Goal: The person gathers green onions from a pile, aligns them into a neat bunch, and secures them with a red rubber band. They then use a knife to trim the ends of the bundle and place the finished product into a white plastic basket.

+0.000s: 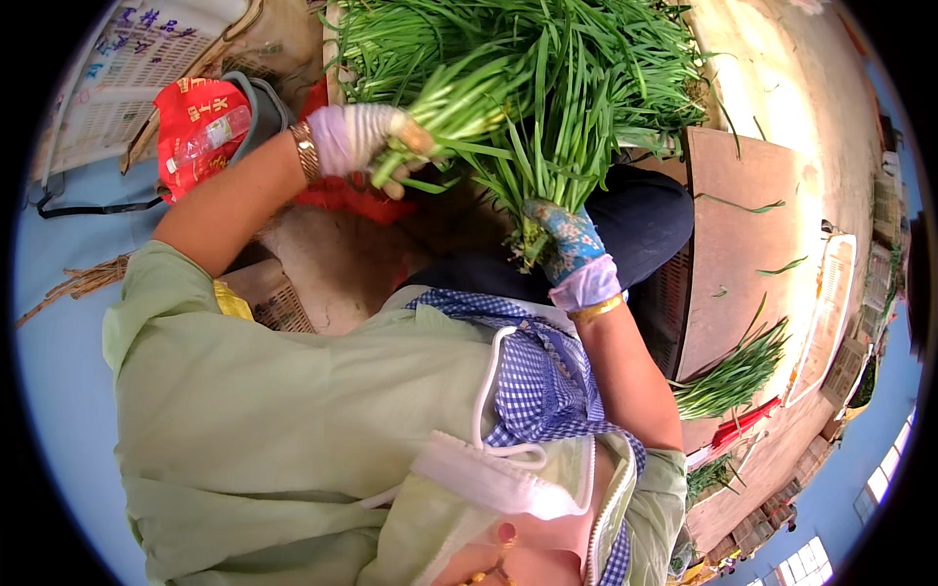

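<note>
My left hand (388,143), in a striped whitish glove with a lilac cuff, is closed around the pale stem ends of a bunch of green chives (469,99); the leaves point up and right. My right hand (568,238), in a blue flowered glove, grips a second bunch of chives (557,157) near its base, above my right thigh. That bunch's leaves fan upward and overlap the tips of the left one. Beyond both hands lies a large heap of loose chives (630,51) in a pale crate (333,55), partly hidden by the leaves.
At the left are a red bag (198,117) with a clear plastic bottle (212,139) on it, and a whitish plastic crate (161,55). On the right, a brown board (747,256) holds stray leaves and a pile of chives (740,370). Red strips (744,425) lie near that pile.
</note>
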`<state>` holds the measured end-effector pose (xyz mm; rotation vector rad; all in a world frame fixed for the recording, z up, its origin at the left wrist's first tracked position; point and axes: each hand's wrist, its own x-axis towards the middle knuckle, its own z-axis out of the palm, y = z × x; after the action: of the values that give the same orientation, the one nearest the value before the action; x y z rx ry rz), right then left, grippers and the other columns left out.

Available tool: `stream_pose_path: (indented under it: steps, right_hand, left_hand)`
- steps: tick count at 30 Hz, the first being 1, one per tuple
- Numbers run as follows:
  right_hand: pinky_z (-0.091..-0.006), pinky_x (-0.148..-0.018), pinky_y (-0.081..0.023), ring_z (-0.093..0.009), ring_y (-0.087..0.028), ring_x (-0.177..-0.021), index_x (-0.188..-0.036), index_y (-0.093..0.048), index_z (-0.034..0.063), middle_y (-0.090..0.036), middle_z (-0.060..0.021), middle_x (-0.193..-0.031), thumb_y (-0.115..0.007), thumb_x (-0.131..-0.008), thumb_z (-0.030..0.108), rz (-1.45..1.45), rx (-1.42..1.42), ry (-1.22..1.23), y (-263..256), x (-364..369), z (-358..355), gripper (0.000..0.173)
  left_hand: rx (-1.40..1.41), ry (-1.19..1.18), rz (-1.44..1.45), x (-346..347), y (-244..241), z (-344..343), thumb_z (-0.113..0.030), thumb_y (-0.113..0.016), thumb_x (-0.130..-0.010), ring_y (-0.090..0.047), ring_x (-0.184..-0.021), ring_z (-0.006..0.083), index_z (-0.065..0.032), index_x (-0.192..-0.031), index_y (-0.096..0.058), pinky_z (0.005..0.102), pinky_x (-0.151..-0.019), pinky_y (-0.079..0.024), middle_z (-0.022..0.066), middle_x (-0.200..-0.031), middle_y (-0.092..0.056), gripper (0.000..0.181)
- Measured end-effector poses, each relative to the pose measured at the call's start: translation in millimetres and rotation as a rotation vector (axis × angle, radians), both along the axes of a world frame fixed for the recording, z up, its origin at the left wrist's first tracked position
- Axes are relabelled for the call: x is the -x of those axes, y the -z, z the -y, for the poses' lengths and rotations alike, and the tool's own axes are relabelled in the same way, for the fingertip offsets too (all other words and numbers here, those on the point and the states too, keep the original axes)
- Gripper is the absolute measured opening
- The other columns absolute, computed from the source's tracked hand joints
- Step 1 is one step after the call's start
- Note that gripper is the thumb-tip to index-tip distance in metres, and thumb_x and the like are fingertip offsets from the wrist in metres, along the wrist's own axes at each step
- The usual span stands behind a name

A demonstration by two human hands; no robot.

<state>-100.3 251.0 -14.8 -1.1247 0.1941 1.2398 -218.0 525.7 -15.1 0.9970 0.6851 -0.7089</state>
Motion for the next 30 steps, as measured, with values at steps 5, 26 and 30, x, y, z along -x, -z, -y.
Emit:
stream_pose_path:
  steps: [5,26,30]
  right_hand:
    - [-0.0367,-0.072,-0.053,-0.025,-0.062,-0.087,-0.115,-0.052,-0.0015,-0.061,-0.0131,-0.101,-0.062,-0.079,0.016,0.001,-0.032,-0.157,-6,-15,21,0.041]
    - [-0.0454,-0.097,-0.037,-0.024,-0.057,-0.105,-0.117,-0.057,0.0136,-0.059,-0.0068,-0.116,-0.05,-0.089,0.01,1.328,-0.784,-0.521,-66,4,43,0.029]
    - [-0.0451,-0.097,-0.033,-0.023,-0.057,-0.104,-0.112,-0.058,0.0141,-0.062,-0.0038,-0.11,-0.052,-0.086,0.01,1.635,-0.78,-0.501,-89,-34,75,0.027]
  left_hand:
    - [-0.167,0.178,0.103,8,37,-103,-0.026,-0.064,-0.074,-0.063,-0.078,0.0177,-0.0005,-0.103,-0.059,0.0308,-0.071,-0.052,0.0141,-0.092,-0.064,0.038]
    - [-1.871,0.756,0.108,-61,75,-48,-0.037,-0.066,-0.071,-0.024,-0.132,0.0349,-0.0152,-0.143,-0.014,0.052,-0.105,-0.017,0.0139,-0.145,-0.021,0.092]
    - [-1.886,0.702,0.203,-64,72,-42,-0.049,-0.066,-0.069,-0.021,-0.134,0.0326,-0.0185,-0.143,-0.016,0.0514,-0.107,-0.013,0.0128,-0.147,-0.02,0.094]
